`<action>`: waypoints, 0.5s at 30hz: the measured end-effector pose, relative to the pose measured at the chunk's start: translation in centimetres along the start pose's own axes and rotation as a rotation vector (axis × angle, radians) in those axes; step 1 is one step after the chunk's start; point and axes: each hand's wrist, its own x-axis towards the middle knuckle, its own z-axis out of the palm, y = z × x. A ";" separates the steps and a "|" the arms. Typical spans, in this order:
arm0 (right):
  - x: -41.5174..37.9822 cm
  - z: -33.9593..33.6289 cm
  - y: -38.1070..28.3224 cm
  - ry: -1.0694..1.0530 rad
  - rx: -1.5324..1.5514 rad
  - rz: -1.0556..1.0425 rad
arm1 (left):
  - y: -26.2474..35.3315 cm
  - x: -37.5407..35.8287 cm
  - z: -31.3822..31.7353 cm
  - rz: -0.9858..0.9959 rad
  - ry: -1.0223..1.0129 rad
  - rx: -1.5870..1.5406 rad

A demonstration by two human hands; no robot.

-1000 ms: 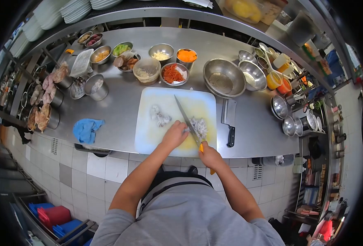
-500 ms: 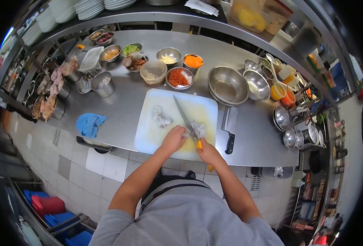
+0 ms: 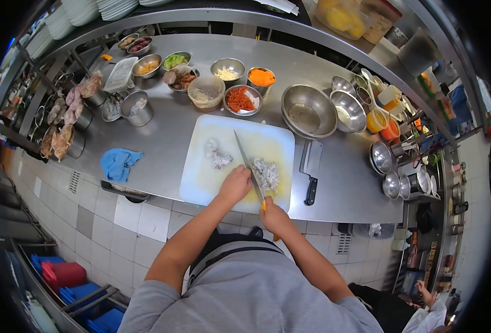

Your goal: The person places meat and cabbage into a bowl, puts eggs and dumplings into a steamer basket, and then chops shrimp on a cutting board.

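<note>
My right hand (image 3: 274, 216) grips the yellow handle of a long chef's knife (image 3: 245, 161), whose blade lies across the white cutting board (image 3: 201, 177). A pile of chopped pale food (image 3: 266, 173) sits on the board just right of the blade. My left hand (image 3: 235, 185) rests on the board with its fingers against the blade's left side, beside the pile. A smaller heap of uncut pale pieces (image 3: 216, 155) lies further left on the board.
A cleaver (image 3: 311, 166) lies on the steel counter right of the board, a blue cloth (image 3: 118, 162) to the left. Behind the board stand several steel bowls and tubs of ingredients, with a large empty bowl (image 3: 309, 110). Another person's hand (image 3: 426, 293) shows at lower right.
The knife and my right hand have pulled back toward me, and the chopped pile now lies clear to the blade's right. The view has shifted slightly.
</note>
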 end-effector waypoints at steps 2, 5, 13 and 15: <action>2.3 0.2 -0.7 0.116 0.036 -0.065 | -0.4 0.1 0.2 0.010 -0.022 0.007; 4.5 -1.7 -1.5 0.105 -0.021 -0.104 | -0.9 0.1 0.0 0.046 -0.055 -0.032; -1.2 -1.0 -1.8 0.017 -0.010 0.006 | -1.1 -0.2 -0.4 0.017 -0.036 -0.020; 0.4 0.5 -1.5 0.047 0.010 0.026 | -1.1 0.0 -0.3 0.022 -0.037 0.008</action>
